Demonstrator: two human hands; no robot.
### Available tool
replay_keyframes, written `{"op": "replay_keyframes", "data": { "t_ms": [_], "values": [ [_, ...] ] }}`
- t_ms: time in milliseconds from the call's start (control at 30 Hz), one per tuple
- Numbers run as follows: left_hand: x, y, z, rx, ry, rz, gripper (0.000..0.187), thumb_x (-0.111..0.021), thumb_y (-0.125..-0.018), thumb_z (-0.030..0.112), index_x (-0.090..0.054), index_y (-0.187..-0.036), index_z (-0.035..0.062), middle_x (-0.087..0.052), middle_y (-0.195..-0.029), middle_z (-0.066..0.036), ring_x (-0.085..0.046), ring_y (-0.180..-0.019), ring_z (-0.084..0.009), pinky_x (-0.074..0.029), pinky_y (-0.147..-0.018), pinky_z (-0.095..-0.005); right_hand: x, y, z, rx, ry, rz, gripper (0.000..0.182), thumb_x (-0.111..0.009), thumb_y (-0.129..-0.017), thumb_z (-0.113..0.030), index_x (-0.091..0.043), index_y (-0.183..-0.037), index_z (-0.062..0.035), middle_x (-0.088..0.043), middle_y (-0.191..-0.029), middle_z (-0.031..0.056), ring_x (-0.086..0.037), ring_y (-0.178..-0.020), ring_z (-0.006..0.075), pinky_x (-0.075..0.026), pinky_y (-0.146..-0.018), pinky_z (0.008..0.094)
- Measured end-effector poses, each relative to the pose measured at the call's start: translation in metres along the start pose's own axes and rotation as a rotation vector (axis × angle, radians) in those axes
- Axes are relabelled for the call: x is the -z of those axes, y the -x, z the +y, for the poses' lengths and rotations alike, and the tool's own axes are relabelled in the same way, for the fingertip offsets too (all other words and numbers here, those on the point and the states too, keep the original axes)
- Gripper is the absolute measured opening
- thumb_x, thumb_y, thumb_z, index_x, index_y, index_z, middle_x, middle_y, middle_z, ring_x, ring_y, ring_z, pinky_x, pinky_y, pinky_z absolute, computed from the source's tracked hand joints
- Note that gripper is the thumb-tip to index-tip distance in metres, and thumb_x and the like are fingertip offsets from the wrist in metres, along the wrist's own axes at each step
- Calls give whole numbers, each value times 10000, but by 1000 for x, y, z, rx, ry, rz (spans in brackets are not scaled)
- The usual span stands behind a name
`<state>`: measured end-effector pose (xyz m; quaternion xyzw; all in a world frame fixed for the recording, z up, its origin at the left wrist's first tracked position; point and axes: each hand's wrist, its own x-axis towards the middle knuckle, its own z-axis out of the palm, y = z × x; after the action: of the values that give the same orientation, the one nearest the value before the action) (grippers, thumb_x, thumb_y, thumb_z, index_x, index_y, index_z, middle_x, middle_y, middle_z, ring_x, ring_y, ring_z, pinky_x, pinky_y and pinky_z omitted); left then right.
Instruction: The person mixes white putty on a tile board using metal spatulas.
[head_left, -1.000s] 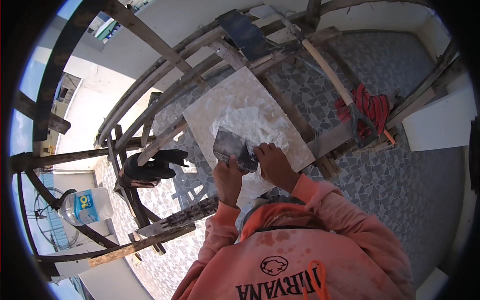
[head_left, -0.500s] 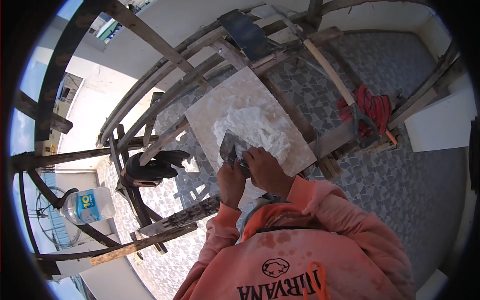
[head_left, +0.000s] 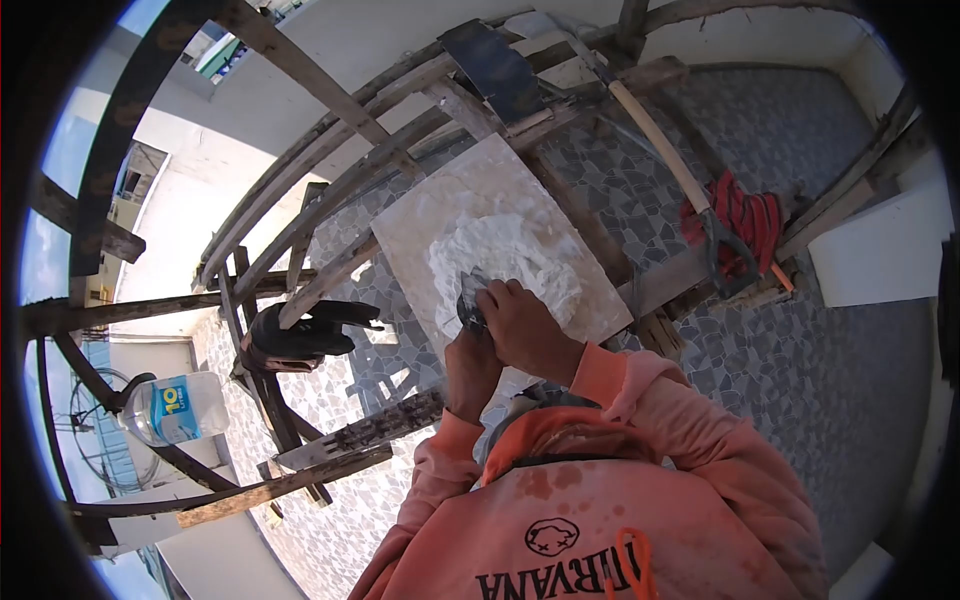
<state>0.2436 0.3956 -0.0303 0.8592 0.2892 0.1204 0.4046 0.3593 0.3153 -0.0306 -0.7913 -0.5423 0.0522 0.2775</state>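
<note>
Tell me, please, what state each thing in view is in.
Dark flat tool, gripped by left hand and right hand
White paste, heaped, uneven
Board, smeared white
Red striped cloth, crumpled
Black cloth, draped over timber
Shovel, lying across beams
Clear bottle, labelled; fill level unclear
</note>
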Motion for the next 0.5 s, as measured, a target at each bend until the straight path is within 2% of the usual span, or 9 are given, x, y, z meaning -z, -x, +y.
{"op": "replay_keyframes", "data": {
  "t_ms": [33, 67, 167, 200, 300, 333, 400, 433, 500],
  "values": [
    [3, 1, 5, -64, -24, -5, 329, -569, -962, 191, -603, -798, -92, -669, -678, -208, -699, -645, -283, -494, -545, -397, 2, 2, -4, 27, 6, -5, 477, -704, -687, -99, -536, -1114, 30, -527, -1072, 174, -568, -972, 337, -530, -785, 412],
    [5, 3, 12, 66, 108, -6, 306, -567, -956, 203, -601, -831, -74, -626, -691, -266, -647, -683, -446, -482, -588, -483, -13, 2, 11, 4, 54, 48, 407, -683, -736, -106, -559, -1104, 14, -541, -1054, 164, -584, -972, 346, -532, -805, 424],
    [6, 9, 4, 131, 20, -47, 289, -566, -959, 191, -583, -838, -71, -622, -706, -271, -641, -672, -436, -470, -568, -478, -17, -3, 51, -181, -167, -30, 326, -646, -804, -118, -591, -1104, -3, -559, -1035, 158, -612, -967, 343, -529, -796, 423],
    [6, 10, -3, 129, 10, -26, 297, -570, -965, 204, -578, -816, -52, -632, -688, -223, -645, -603, -355, -460, -546, -424, -13, -2, 59, -197, -261, 62, 251, -651, -856, -164, -636, -1055, -11, -626, -996, 161, -643, -894, 351, -534, -772, 409],
    [20, 4, -19, 193, 276, 18, 279, -573, -971, 227, -603, -895, -40, -645, -701, -126, -619, -609, -222, -450, -551, -363, 32, -3, 78, -464, -437, -81, 294, -691, -873, -229, -665, -1057, -1, -690, -955, 132, -674, -805, 290, -545, -753, 369],
    [29, 3, -18, 163, 397, 4, 257, -581, -971, 221, -603, -1036, -27, -656, -812, -54, -576, -674, -139, -438, -577, -321, 42, 0, 79, -520, -669, -53, 313, -705, -872, -252, -672, -1057, -2, -698, -941, 115, -675, -786, 258, -545, -745, 350],
    [37, 5, -26, 309, 737, 6, 247, -573, -966, 185, -580, -1110, -15, -662, -884, -59, -601, -711, -148, -467, -620, -312, 55, 5, 82, -629, -1136, 10, 352, -731, -872, -298, -687, -1057, -2, -715, -912, 82, -678, -749, 194, -546, -730, 312],
    [40, 6, -26, 381, 907, 6, 256, -569, -963, 168, -569, -1147, -10, -665, -920, -62, -613, -729, -153, -482, -641, -308, 57, 6, 82, -656, -1241, -16, 385, -745, -862, -315, -685, -1069, 4, -709, -915, 71, -674, -755, 172, -545, -724, 301],
    [35, 7, -15, 351, 1032, 34, 223, -541, -937, 141, -578, -1118, 16, -654, -931, -71, -647, -782, -159, -539, -719, -291, 60, 5, 78, -710, -1453, -78, 452, -773, -842, -349, -683, -1092, 16, -697, -921, 49, -666, -767, 128, -543, -712, 279]
  ]
}}
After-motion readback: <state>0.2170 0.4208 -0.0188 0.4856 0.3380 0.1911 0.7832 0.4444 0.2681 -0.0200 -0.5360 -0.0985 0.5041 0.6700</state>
